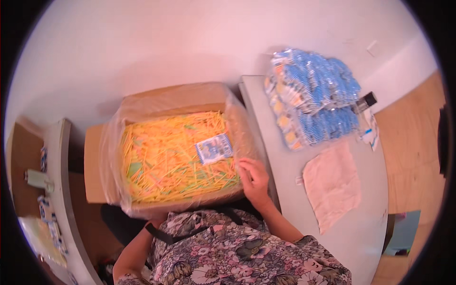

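Observation:
A large cardboard box (92,164) with a clear plastic liner (247,135) stands before me. It is full of thin yellow, orange and green sticks (166,161). One small blue-and-white printed packet (214,148) lies on top of them, toward the right side. My right hand (255,179) is at the box's right near rim, over the liner, just right of the packet. Its fingers are bent, with thumb and fingers apart and nothing visible between them. My left forearm (133,254) reaches to the box's near side, where clothing and the rim hide the hand.
Right of the box is a pale table (285,178) bearing stacked blue-and-white packets (316,99), a pink cloth (332,183) and a black-capped object (365,102). At left, a shelf-like unit (66,199) holds a pale green cylinder (39,179) and small packets. A wall (190,42) rises behind.

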`<action>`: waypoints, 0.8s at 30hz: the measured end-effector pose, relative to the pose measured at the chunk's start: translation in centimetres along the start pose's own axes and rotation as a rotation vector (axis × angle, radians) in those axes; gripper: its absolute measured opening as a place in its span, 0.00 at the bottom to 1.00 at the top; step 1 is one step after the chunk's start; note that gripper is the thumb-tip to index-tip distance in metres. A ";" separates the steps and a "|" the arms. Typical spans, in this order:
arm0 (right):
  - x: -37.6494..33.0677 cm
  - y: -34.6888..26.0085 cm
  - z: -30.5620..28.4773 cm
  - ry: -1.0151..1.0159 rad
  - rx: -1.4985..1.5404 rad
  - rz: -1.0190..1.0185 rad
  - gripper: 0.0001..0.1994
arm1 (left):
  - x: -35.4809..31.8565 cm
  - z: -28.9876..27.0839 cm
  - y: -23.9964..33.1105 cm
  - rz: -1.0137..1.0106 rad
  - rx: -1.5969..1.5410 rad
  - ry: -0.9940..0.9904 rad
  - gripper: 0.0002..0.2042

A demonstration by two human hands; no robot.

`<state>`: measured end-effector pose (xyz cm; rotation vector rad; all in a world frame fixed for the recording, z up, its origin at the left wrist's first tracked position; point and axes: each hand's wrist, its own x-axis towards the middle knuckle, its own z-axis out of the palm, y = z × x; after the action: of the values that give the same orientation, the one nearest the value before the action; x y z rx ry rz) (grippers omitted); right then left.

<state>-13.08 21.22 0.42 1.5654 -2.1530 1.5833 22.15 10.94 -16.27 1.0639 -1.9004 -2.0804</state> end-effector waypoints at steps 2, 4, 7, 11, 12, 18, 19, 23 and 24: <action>-0.4 0.8 0.2 -0.044 -0.150 -0.136 0.07 | 3.1 -0.7 -0.8 0.037 0.005 -0.036 0.24; -0.3 1.1 0.1 -0.047 -0.201 -0.177 0.08 | 6.1 -1.0 -1.2 0.069 0.000 -0.073 0.24; 0.2 0.6 -0.1 -0.059 -0.248 -0.179 0.08 | 9.8 -0.4 -1.1 0.092 -0.028 -0.122 0.24; 0.6 0.6 0.2 -0.139 -0.270 -0.165 0.09 | 14.0 0.1 -1.1 0.085 -0.079 -0.178 0.24; 0.6 0.5 0.2 -0.171 -0.269 -0.157 0.10 | 14.7 0.3 -1.1 0.075 -0.094 -0.192 0.24; 0.9 0.3 -0.3 -0.335 -0.312 -0.081 0.16 | 16.5 -0.8 0.6 -0.017 -0.147 -0.255 0.24; 0.8 0.5 -0.4 -0.335 -0.323 -0.063 0.16 | 16.4 -1.0 0.9 -0.032 -0.152 -0.261 0.24; 0.8 0.5 -0.6 -0.349 -0.346 -0.053 0.17 | 15.6 -1.7 2.1 -0.083 -0.160 -0.279 0.24; 0.9 0.4 -0.8 -0.347 -0.355 -0.042 0.17 | 15.3 -1.8 2.5 -0.092 -0.159 -0.285 0.24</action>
<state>-14.18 21.15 1.00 1.8461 -2.3746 0.8978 10.90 0.80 -20.12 0.8746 -1.7903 -2.5041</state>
